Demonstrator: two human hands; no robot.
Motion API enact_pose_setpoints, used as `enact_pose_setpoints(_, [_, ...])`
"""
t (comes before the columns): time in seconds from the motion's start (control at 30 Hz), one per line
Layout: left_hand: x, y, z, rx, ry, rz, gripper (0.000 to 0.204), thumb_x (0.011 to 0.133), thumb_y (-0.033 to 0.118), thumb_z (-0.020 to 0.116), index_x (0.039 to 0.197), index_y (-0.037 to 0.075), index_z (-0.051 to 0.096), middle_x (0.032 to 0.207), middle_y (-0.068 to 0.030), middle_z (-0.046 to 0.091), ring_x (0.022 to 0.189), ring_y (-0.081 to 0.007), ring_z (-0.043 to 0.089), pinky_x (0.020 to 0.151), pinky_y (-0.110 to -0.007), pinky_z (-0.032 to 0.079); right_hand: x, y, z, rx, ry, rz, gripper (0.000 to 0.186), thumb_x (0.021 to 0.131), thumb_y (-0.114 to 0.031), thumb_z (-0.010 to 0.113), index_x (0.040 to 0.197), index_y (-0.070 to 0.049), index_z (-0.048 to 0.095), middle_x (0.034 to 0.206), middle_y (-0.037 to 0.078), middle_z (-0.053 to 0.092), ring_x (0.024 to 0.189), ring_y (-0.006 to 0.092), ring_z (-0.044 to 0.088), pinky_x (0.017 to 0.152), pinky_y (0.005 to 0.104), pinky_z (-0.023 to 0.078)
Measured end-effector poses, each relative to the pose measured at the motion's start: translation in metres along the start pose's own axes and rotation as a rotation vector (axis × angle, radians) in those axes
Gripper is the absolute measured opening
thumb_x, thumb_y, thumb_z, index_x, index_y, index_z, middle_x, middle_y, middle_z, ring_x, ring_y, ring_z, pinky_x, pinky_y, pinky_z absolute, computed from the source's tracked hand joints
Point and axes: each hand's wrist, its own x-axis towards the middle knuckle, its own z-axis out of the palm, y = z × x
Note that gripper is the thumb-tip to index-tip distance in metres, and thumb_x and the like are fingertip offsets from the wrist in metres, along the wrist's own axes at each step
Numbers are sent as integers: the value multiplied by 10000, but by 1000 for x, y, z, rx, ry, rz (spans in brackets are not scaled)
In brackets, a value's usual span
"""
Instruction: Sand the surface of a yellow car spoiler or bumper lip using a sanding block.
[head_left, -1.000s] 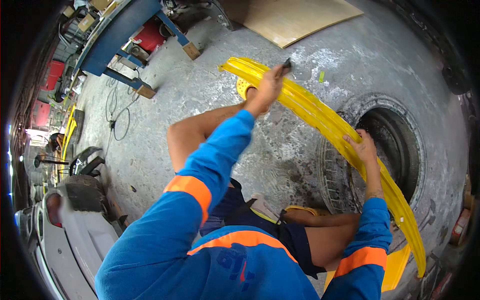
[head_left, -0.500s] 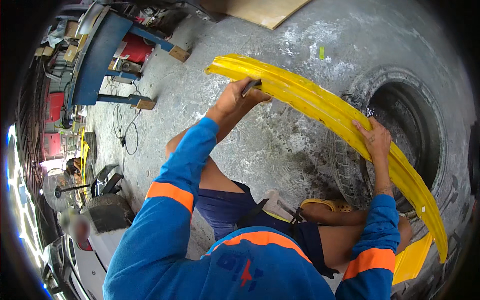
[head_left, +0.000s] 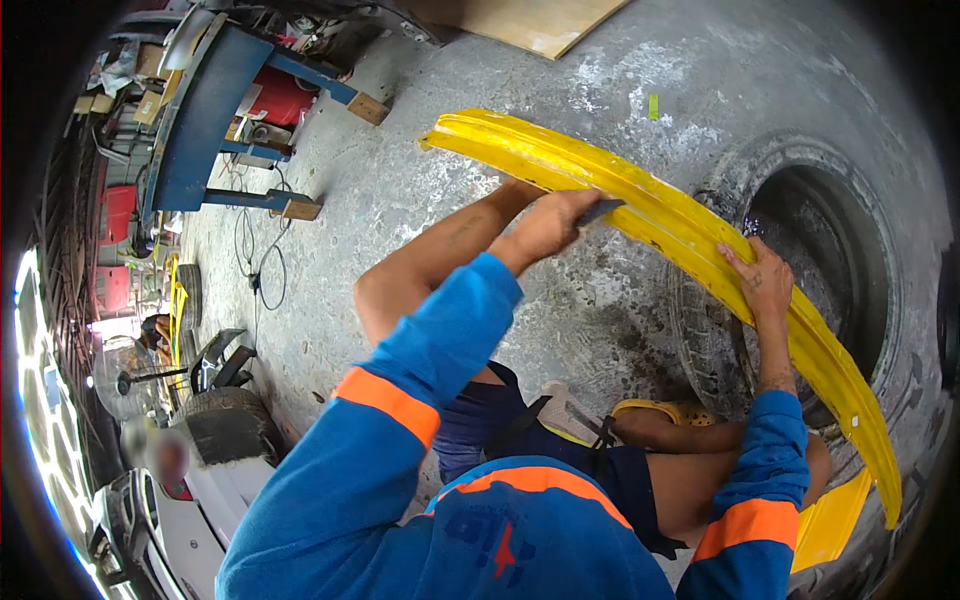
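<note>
- left hand [head_left: 548, 228] is closed around a small dark pad [head_left: 603, 209], which sits right at the near edge of the long yellow strip [head_left: 655, 210]; can't tell exactly what the pad is, or how hard it's pressing, if at all
- right hand [head_left: 766, 283] is clamped on the strip itself, fingers spread over it, a bit right of the middle
- so the strip is right in front of both hands, its long axis running in a curve from far left to near right
- main thing for me: from the left hand, the strip lies just beyond and carries on to the right. Left hand is the nearer one to the far-left end, right hand is nearer to the other end
- a big worn tyre [head_left: 775, 155] is on the floor at the right, and the strip crosses in front of it; can't tell if they touch
- near right there's another yellow piece [head_left: 835, 525], partly tucked behind the right arm
- further out: a green scrap [head_left: 654, 107] on the floor, a wooden board [head_left: 530, 20] at the far side, and a blue surface [head_left: 205, 110] at far left
</note>
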Motion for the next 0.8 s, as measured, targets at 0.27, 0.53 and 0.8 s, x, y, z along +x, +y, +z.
enact_pose_setpoints(0.27, [-50, -96, -125, 25, 494, -349, 259, 1008, -12, 640, 1244, 52, 726, 1339, -149, 707, 1282, -289, 646, 1102, -408, 499, 1, 0, 0, -10, 38, -10, 689, 862, -734, 688, 985, -56, 712, 930, 246, 738, 926, 470, 703, 841, 550, 538])
enact_pose_setpoints(0.53, [-29, -65, -82, -111, 71, -239, 436, 949, 14, 691, 1382, 38, 641, 1441, -206, 628, 1361, -383, 584, 1173, -424, 452, -3, -6, -5, 35, 64, -36, 666, 872, -700, 698, 878, -37, 633, 884, 239, 709, 896, 483, 680, 814, 562, 515])
enact_pose_setpoints(0.8, [-40, -91, -90, 382, 289, -269, 279, 1060, 132, 552, 1249, -48, 652, 1177, -285, 702, 1098, -469, 667, 927, -499, 560, 0, -2, -1, 59, 63, -22, 663, 876, -674, 709, 820, -24, 588, 865, 260, 684, 866, 481, 668, 784, 571, 495])
